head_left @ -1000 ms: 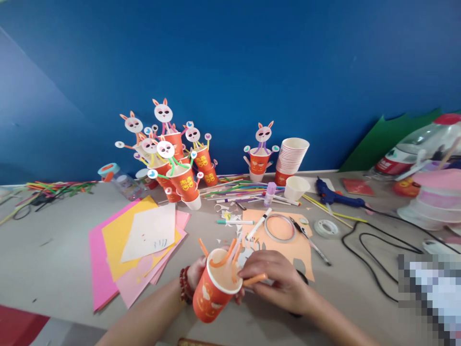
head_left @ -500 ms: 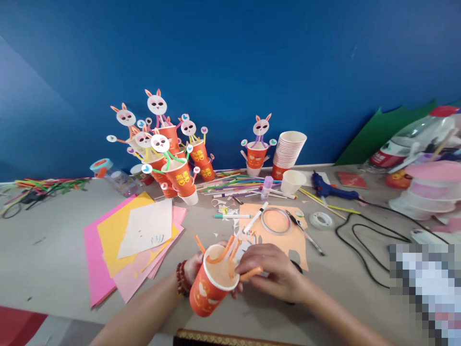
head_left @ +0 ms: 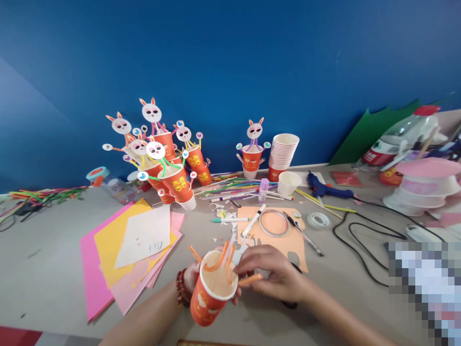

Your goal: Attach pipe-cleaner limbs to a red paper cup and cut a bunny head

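Head view, clock face: laid over the scene, centred on the held cup, with 12 towards the blue wall (head_left: 230, 72).
Red paper cup (head_left: 209, 305): near the bottom middle, between the hands, tilted with its mouth leaning up and to the right.
Cup's progress: orange pipe cleaners (head_left: 229, 274) stand inside and poke out past the rim, and a pale strip (head_left: 232, 242) rises among them; no rabbit face or round disc shows on it.
Rabbit cups: a cluster (head_left: 176, 182) at 11 o'clock and a lone one (head_left: 252, 156) between 12 and 1 have faces and discs mounted, so the held cup looks part-built beside them, its face and discs left to add.
Left hand (head_left: 190, 277): curled round the cup from the far left side, mostly hidden behind it.
Right hand (head_left: 272, 271): fingers bent and nearly closed at the rim's 3 o'clock, thumb and fingers pinching the outward-pointing orange pipe cleaner; the exact contact is partly hidden.
Supplies: stacked paper cups (head_left: 283, 154) and glue stick (head_left: 263, 191) at 1; glue gun (head_left: 329, 191) and tape roll (head_left: 319, 220) at 2; coloured paper sheets (head_left: 104, 259) between 9 and 10.
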`<state>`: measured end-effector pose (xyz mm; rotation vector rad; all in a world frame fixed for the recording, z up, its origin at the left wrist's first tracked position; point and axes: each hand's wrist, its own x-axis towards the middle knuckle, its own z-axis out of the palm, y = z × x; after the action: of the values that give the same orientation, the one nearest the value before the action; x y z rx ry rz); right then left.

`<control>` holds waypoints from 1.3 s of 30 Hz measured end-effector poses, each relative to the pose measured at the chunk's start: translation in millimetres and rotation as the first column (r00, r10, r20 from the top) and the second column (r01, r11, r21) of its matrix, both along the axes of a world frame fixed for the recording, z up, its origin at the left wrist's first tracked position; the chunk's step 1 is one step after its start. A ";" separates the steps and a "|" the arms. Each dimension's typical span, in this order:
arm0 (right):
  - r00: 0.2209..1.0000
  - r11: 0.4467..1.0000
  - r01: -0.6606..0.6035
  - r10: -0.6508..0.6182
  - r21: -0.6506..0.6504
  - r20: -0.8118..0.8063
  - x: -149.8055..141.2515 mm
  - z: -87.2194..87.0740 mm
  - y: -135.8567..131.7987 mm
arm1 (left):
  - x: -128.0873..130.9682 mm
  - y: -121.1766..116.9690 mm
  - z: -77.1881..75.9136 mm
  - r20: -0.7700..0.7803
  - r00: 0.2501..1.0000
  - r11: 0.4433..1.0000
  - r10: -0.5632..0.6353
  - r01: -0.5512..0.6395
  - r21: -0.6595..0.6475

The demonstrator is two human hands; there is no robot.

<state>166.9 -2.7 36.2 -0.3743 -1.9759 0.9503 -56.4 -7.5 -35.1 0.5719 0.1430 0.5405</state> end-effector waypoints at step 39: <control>0.914 0.882 0.376 -0.403 0.286 0.040 -19.3 -4.7 -26.6 | 8.5 2.7 33.3 0.266 0.446 -0.163 0.854 -0.257 0.953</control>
<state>147.5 -29.3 31.5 -0.6429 -1.9835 0.4022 -47.9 -4.8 -1.8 2.0654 0.6538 1.5265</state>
